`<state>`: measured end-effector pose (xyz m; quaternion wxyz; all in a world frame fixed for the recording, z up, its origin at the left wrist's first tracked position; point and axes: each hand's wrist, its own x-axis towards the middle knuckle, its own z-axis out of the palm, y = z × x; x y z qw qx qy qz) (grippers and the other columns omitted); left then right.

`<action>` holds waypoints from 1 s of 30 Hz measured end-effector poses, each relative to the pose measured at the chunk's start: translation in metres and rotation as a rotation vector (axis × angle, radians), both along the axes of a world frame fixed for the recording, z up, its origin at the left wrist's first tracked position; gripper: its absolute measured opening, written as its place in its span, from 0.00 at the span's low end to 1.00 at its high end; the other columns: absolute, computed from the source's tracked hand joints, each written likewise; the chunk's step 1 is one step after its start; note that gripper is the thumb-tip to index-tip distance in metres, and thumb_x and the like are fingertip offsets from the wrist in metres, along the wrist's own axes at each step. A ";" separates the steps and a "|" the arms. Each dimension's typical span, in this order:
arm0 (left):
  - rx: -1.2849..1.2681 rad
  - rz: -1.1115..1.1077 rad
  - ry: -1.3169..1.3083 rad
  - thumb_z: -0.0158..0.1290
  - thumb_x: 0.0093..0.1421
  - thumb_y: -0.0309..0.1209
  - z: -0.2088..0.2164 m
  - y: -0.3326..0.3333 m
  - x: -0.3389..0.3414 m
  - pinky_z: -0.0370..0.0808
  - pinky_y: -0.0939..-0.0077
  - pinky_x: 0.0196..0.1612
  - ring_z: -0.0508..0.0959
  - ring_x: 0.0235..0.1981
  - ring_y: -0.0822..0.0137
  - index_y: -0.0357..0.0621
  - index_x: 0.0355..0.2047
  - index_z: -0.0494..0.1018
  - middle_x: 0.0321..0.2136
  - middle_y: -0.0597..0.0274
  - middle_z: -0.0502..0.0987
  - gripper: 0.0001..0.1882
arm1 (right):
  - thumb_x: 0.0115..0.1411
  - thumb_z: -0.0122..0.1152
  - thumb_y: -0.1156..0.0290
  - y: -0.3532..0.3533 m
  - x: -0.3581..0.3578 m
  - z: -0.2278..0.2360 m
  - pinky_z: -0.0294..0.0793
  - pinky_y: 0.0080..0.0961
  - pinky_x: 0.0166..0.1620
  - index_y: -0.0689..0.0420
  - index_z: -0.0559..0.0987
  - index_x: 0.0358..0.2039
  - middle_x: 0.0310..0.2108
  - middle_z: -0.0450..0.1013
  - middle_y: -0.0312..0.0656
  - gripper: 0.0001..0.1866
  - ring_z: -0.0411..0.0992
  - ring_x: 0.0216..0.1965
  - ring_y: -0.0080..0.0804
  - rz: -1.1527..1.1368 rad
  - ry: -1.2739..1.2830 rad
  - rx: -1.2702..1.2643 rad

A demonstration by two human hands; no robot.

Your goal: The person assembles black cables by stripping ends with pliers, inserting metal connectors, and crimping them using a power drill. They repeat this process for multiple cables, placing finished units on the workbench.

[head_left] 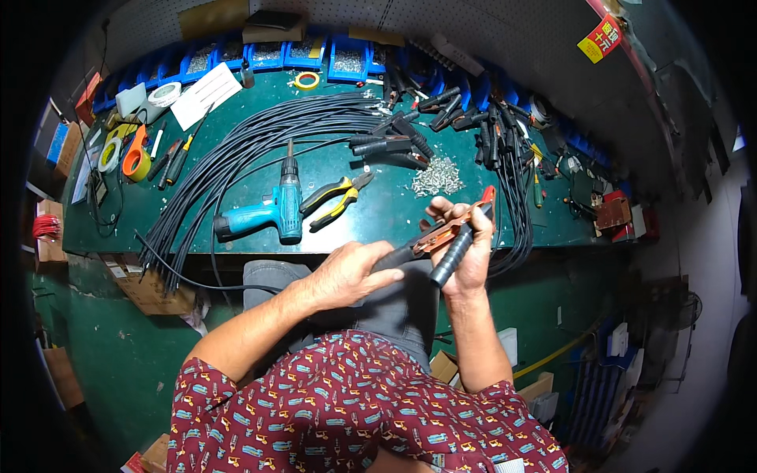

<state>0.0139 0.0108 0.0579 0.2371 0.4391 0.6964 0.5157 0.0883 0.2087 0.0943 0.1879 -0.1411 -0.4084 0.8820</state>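
Observation:
A cable clamp with black ribbed grips, copper-coloured metal and a red-orange tip (pixel 451 254) is held over my lap, just off the bench's front edge. My right hand (pixel 471 264) wraps its fingers round the clamp's body, one grip pointing down toward me. My left hand (pixel 352 273) is closed round the black sleeve at the clamp's left end, thumb stretched along it. A black cable (pixel 206 284) runs from the bench toward my left forearm; whether it joins the clamp is hidden. Small silver screws (pixel 438 177) lie heaped beyond my right hand.
On the green bench (pixel 331 236) lie a teal cordless drill (pixel 272 211), yellow-black pliers (pixel 337 201) and a bundle of black cables (pixel 236 146). More black clamps (pixel 394 143) sit behind. Blue parts bins (pixel 347 63) line the back; another cable bundle (pixel 512 205) hangs at right.

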 end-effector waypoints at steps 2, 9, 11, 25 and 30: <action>0.003 0.008 -0.027 0.60 0.64 0.42 0.007 0.004 0.000 0.74 0.55 0.30 0.79 0.26 0.43 0.38 0.40 0.74 0.21 0.44 0.76 0.18 | 0.72 0.48 0.53 -0.006 0.003 -0.006 0.72 0.43 0.57 0.51 0.74 0.45 0.51 0.77 0.45 0.15 0.74 0.52 0.36 0.016 0.009 -0.011; -0.034 0.015 0.013 0.60 0.67 0.40 0.005 0.003 0.006 0.72 0.69 0.30 0.74 0.25 0.69 0.37 0.40 0.75 0.24 0.60 0.74 0.16 | 0.73 0.52 0.61 0.014 0.002 0.009 0.80 0.36 0.47 0.55 0.73 0.45 0.39 0.78 0.45 0.11 0.78 0.39 0.35 -0.177 -0.036 -0.031; -0.011 -0.059 -0.169 0.57 0.69 0.41 0.002 0.004 0.007 0.70 0.73 0.28 0.72 0.24 0.72 0.39 0.41 0.73 0.24 0.65 0.73 0.16 | 0.73 0.48 0.62 0.021 -0.001 0.000 0.80 0.37 0.43 0.56 0.74 0.38 0.31 0.76 0.43 0.12 0.77 0.34 0.34 -0.096 0.025 0.046; 0.074 -0.118 -0.321 0.37 0.77 0.47 0.013 0.006 0.027 0.68 0.77 0.30 0.68 0.25 0.75 0.38 0.50 0.71 0.23 0.69 0.67 0.24 | 0.74 0.41 0.61 -0.007 0.007 0.016 0.83 0.38 0.46 0.59 0.71 0.35 0.38 0.80 0.56 0.16 0.80 0.36 0.41 -0.055 -0.128 0.275; 0.096 -0.197 -0.623 0.37 0.78 0.47 0.019 0.003 0.026 0.59 0.80 0.24 0.62 0.19 0.78 0.39 0.49 0.71 0.21 0.73 0.65 0.23 | 0.73 0.38 0.61 -0.011 0.009 0.011 0.82 0.50 0.53 0.59 0.70 0.34 0.43 0.78 0.58 0.17 0.80 0.42 0.45 -0.020 -0.123 0.135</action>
